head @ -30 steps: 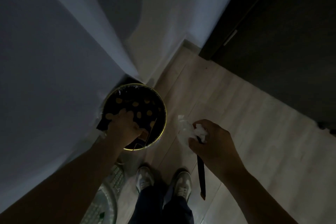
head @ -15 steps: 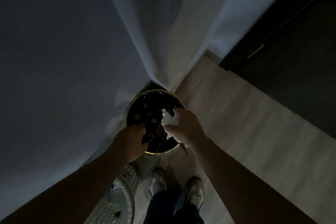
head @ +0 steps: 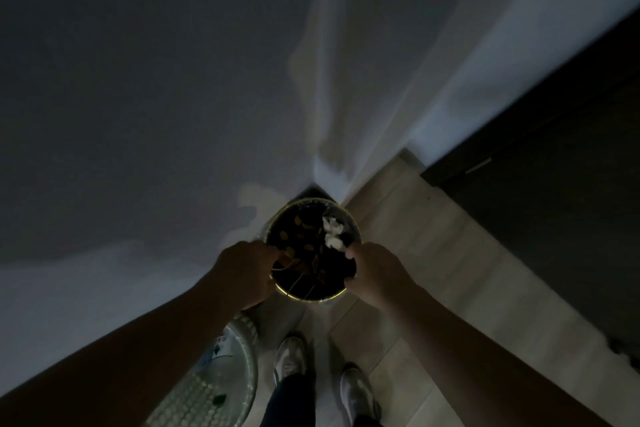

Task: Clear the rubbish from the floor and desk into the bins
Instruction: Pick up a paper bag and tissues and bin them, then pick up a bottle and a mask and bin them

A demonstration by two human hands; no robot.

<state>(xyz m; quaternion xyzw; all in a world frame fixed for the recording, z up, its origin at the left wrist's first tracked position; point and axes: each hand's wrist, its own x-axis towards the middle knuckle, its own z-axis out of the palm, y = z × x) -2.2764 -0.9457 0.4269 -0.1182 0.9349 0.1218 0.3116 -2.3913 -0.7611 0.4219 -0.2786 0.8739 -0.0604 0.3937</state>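
the scene is dim and viewed from above. a round bin [head: 313, 253] with a thin yellow-gold rim stands on the floor [head: 433, 253] in the corner where two pale walls [head: 138, 97] meet. the bin is lined with a dark bag [head: 301, 243] printed with orange spots.

left hand [head: 247, 276]: positioned at the left side of the bin rim, fingers curled closed over the edge of the bag. the grip point itself is dark, so the exact hold cannot be told beyond contact with the bag edge.

right hand [head: 377, 272]: positioned at the right side of the rim, fingers [head: 351, 253] bent downward at the bag edge — whether they pinch the bag or only rest on it cannot be told.

crumpled white tissue [head: 333, 234]: lies inside the bin, upper right part of the opening, just beside the right fingertips. it shows as two pale lumps, one above the other; whether the lower lump touches the fingertips cannot be told.

a second, pale bin [head: 214, 378] with a mesh-patterned wall stands near the left forearm, beside the first bin and closer to the person. two light shoes [head: 289, 360] stand on the wood-look floor directly below the round bin. a dark door or cabinet front [head: 554, 201] fills the right side — detail there is lost in shadow.
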